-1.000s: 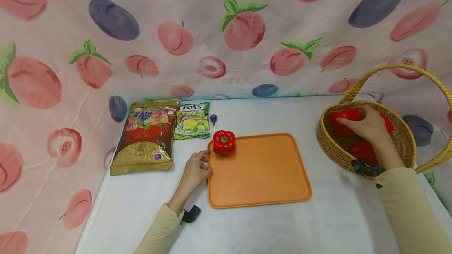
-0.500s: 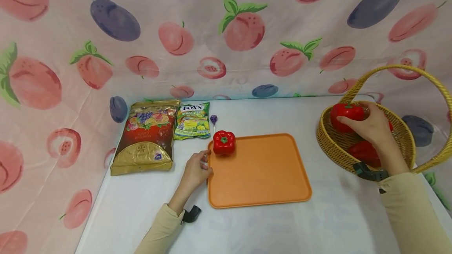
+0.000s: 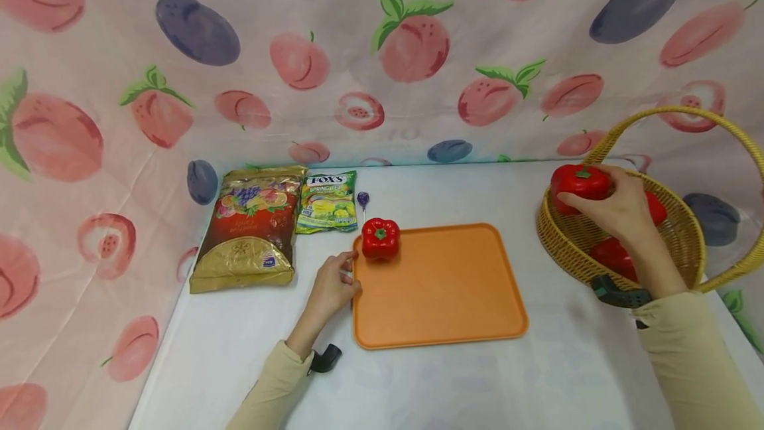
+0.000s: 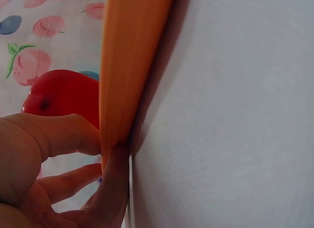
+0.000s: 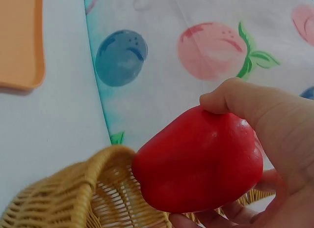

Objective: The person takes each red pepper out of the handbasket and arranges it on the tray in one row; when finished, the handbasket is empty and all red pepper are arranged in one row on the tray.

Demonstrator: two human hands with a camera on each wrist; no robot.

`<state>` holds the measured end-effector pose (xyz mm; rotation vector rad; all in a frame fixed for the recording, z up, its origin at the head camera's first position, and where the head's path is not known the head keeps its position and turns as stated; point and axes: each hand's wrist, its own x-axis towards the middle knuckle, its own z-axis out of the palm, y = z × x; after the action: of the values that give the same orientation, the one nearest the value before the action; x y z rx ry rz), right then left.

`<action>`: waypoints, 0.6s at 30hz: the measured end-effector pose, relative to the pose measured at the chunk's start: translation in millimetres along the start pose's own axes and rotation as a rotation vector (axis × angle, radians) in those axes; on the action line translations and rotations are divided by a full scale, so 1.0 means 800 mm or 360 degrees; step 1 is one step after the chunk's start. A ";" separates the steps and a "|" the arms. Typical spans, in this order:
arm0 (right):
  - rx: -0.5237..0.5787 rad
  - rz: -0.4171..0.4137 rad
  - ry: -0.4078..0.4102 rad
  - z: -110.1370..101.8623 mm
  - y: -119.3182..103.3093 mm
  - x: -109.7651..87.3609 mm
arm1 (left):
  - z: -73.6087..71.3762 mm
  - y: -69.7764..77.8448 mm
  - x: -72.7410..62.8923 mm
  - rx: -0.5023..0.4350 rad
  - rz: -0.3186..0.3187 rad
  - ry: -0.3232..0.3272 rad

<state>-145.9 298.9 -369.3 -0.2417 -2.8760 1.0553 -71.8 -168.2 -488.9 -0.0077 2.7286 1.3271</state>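
In the head view my right hand [image 3: 621,208] grips a red bell pepper [image 3: 580,188] just above the left rim of the yellow wicker basket [image 3: 558,251]. The right wrist view shows the thumb on one side of this pepper [image 5: 201,161] and fingers beneath it. My left hand [image 3: 331,287] holds the left edge of the orange tray [image 3: 442,290]. Up close in the left wrist view, thumb and fingertips meet at the tray wall [image 4: 130,66]. Another red bell pepper [image 3: 380,239] sits at the tray's upper left corner.
More red peppers [image 3: 615,256] lie inside the basket, whose tall handle [image 3: 686,111] arches over its right side. At the back left are a large brown-and-gold candy bag [image 3: 247,231], a green Fox's candy bag [image 3: 327,203] and a purple lollipop [image 3: 363,200]. A fruit-print curtain stands behind.
My right hand has raised the gripped bell pepper from inside the basket to above its rim, shifting slightly left. The left hand keeps its place at the tray edge.
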 end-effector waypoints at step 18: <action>0.0053 -0.0030 -0.0036 0.041 -0.033 -0.011 | -0.002 0.003 -0.001 -0.0002 -0.0019 -0.0004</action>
<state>-144.5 256.4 -377.3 -0.2011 -2.8718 1.1088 -71.6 -168.0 -486.5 -0.0222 2.7210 1.3250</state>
